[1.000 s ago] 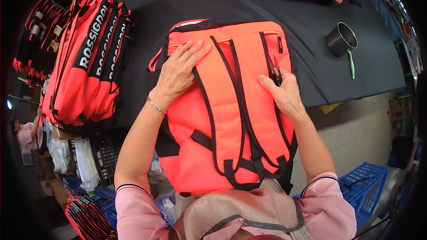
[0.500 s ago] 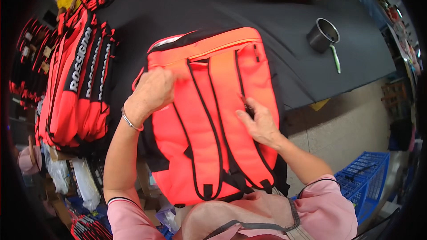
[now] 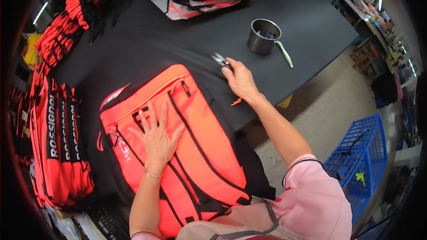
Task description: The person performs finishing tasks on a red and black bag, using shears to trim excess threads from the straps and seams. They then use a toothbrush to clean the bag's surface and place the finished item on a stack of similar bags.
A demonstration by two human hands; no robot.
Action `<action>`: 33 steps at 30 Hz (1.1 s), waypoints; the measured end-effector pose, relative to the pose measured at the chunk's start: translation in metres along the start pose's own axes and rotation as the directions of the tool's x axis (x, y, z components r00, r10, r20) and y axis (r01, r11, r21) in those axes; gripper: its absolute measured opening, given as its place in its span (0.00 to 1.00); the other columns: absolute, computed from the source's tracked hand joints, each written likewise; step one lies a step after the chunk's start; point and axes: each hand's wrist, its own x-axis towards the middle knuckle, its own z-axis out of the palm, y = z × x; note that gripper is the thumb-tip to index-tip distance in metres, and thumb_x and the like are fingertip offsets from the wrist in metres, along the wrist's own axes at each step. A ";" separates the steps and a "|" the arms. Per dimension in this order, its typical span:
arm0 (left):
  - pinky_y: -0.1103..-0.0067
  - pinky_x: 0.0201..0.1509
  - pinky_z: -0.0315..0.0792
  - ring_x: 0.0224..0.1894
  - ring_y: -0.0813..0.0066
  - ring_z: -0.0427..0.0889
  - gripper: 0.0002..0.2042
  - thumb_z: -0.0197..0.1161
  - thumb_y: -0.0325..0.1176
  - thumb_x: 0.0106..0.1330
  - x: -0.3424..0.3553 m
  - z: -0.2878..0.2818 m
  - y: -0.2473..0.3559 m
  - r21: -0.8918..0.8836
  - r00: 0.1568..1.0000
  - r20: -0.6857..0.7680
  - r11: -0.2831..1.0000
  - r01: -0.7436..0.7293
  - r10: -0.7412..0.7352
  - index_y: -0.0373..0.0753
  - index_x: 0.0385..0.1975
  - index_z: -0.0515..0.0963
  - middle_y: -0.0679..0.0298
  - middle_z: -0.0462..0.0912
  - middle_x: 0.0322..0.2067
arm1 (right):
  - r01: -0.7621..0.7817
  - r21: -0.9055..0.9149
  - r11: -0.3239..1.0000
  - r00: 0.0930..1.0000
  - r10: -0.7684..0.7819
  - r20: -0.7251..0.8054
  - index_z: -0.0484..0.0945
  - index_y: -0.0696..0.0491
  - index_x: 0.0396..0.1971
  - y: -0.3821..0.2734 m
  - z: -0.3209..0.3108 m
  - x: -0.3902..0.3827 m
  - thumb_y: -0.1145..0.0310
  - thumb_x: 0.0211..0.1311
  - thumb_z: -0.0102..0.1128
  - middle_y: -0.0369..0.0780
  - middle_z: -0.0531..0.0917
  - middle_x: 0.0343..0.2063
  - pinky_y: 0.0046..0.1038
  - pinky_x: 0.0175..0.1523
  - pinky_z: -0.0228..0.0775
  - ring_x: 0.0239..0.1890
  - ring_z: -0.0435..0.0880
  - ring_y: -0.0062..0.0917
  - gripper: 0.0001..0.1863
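Note:
A bright orange-red backpack [image 3: 205,144] with black trim lies on the black-covered table, its shoulder straps facing up. My left hand [image 3: 158,142] rests flat on its upper part with fingers spread, near the top handle. To the right of the bag, over the table, my right hand [image 3: 242,80] is closed around a small pair of thread snips [image 3: 219,59]. The blades point away to the far left, clear of the backpack. A short orange pull cord [image 3: 236,102] shows by my right wrist.
A dark metal cup [image 3: 260,42] with small dark pieces inside stands beyond my right hand, a green-handled tool [image 3: 284,54] beside it. Grey bags [image 3: 187,0] are stacked at the back. Several red bags [image 3: 53,146] stand at left. A blue plastic crate [image 3: 364,164] sits lower right.
My right hand has left the bag's strap and moved out to its right with the snips. My left hand has opened flat on the backpack. The view has swung right.

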 end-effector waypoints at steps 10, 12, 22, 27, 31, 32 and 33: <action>0.29 0.66 0.33 0.78 0.51 0.44 0.42 0.55 0.64 0.65 -0.006 0.005 -0.010 0.021 0.998 -0.057 0.999 -0.030 0.031 0.55 0.76 0.50 0.61 0.42 0.77 | -0.224 -0.634 0.740 0.907 -0.081 -0.414 0.79 0.50 0.48 0.095 -0.090 0.023 0.59 0.62 0.64 0.45 0.81 0.44 0.45 0.50 0.73 0.47 0.80 0.43 0.18; 0.29 0.66 0.33 0.78 0.51 0.43 0.41 0.54 0.64 0.66 -0.012 0.006 -0.015 0.015 0.997 -0.066 1.000 -0.026 0.027 0.56 0.76 0.51 0.62 0.42 0.77 | -0.257 -0.595 0.762 0.921 0.007 -0.389 0.78 0.50 0.51 0.114 -0.097 0.034 0.55 0.60 0.65 0.48 0.79 0.46 0.46 0.53 0.73 0.49 0.79 0.46 0.22; 0.30 0.67 0.30 0.78 0.49 0.39 0.38 0.53 0.59 0.68 -0.031 0.000 -0.006 -0.019 0.998 0.025 0.998 -0.061 0.062 0.55 0.76 0.52 0.63 0.43 0.77 | -0.198 -0.483 0.853 0.938 0.021 -0.347 0.82 0.58 0.41 0.145 -0.160 0.071 0.65 0.70 0.50 0.53 0.81 0.35 0.43 0.51 0.71 0.45 0.80 0.49 0.15; 0.32 0.68 0.27 0.78 0.49 0.37 0.38 0.54 0.57 0.69 -0.030 0.001 0.002 -0.020 0.997 0.040 0.998 -0.060 0.061 0.52 0.76 0.51 0.62 0.42 0.78 | 0.121 -0.553 0.824 0.926 -0.294 -0.235 0.83 0.57 0.42 0.037 -0.201 0.073 0.63 0.68 0.55 0.52 0.84 0.32 0.44 0.46 0.74 0.40 0.84 0.47 0.14; 0.33 0.69 0.26 0.79 0.50 0.36 0.38 0.54 0.57 0.69 -0.029 -0.004 0.005 -0.010 0.998 0.035 0.998 -0.057 0.058 0.51 0.76 0.50 0.63 0.42 0.78 | 0.126 -0.621 0.774 0.990 -0.133 0.035 0.83 0.53 0.40 -0.009 -0.213 0.087 0.62 0.66 0.59 0.47 0.85 0.32 0.42 0.46 0.75 0.41 0.85 0.43 0.12; 0.33 0.69 0.26 0.79 0.50 0.36 0.38 0.54 0.57 0.69 -0.030 -0.004 0.005 -0.013 0.998 0.035 0.998 -0.054 0.055 0.51 0.76 0.50 0.63 0.42 0.78 | 0.132 -0.682 0.720 0.991 -0.109 0.077 0.84 0.53 0.39 -0.017 -0.212 0.091 0.62 0.65 0.60 0.47 0.86 0.33 0.42 0.45 0.75 0.42 0.85 0.43 0.11; 0.33 0.69 0.26 0.79 0.51 0.36 0.38 0.54 0.57 0.69 -0.030 -0.004 0.005 -0.017 0.998 0.035 0.999 -0.049 0.050 0.51 0.76 0.50 0.63 0.41 0.78 | 0.143 -0.736 0.661 0.990 -0.082 0.118 0.84 0.52 0.39 -0.022 -0.209 0.097 0.62 0.65 0.61 0.46 0.86 0.33 0.41 0.45 0.76 0.42 0.85 0.43 0.11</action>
